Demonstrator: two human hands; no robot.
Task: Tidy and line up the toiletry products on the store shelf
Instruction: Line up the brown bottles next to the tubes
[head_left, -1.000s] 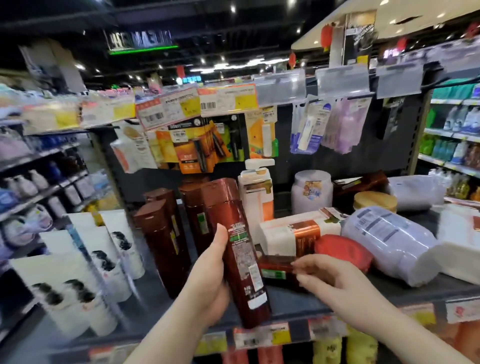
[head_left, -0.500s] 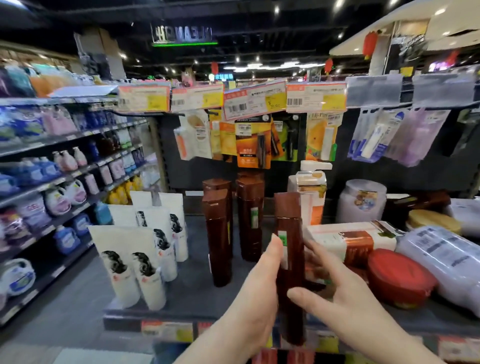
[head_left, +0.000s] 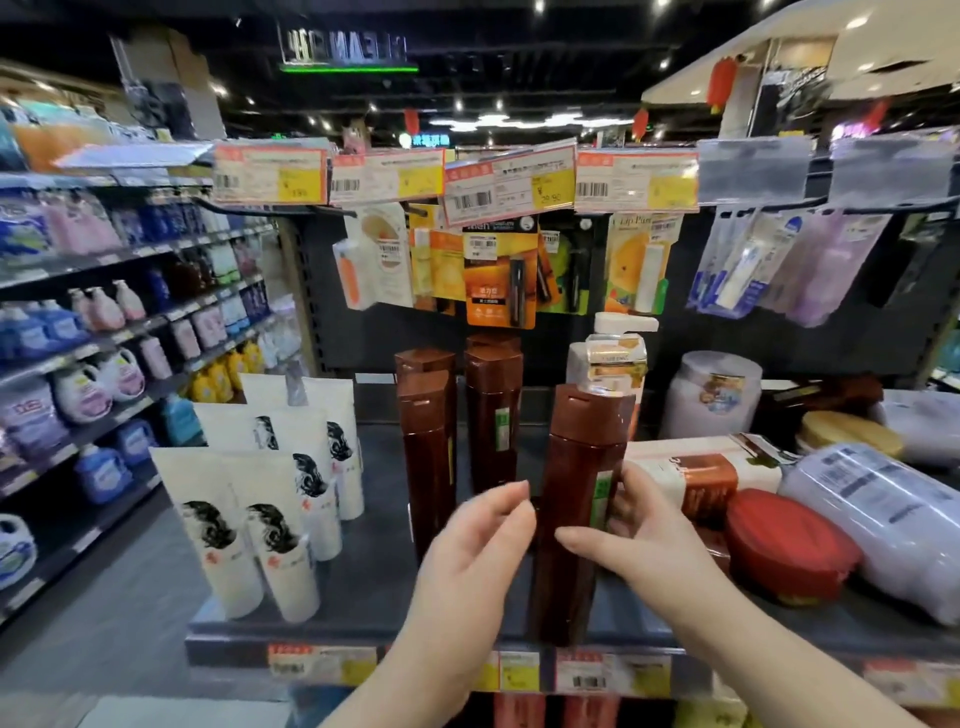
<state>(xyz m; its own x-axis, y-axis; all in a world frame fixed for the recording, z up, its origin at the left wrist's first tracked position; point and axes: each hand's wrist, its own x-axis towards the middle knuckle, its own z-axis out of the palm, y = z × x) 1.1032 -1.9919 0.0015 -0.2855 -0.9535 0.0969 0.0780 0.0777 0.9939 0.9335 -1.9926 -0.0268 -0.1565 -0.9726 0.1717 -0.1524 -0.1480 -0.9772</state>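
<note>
A tall brown bottle (head_left: 574, 525) stands upright at the front of the dark shelf (head_left: 363, 577). My right hand (head_left: 634, 540) holds it, thumb across its front and fingers round its right side. Just left of the bottle, my left hand (head_left: 467, 561) hovers with relaxed fingers and touches nothing. Behind stand more brown bottles (head_left: 428, 457) in a loose row. White tubes (head_left: 291, 499) stand upside down on the shelf's left part.
A pump bottle (head_left: 615, 364) and a white jar (head_left: 711, 395) stand at the back. A boxed product (head_left: 701, 475), a red-lidded tub (head_left: 784, 545) and a wrapped pack (head_left: 883, 514) lie on the right. Hanging packets (head_left: 498, 280) dangle above.
The brown bottle went from tilted in my left hand to upright on the shelf front. My left hand let go and drew away; my right hand closed round it.
</note>
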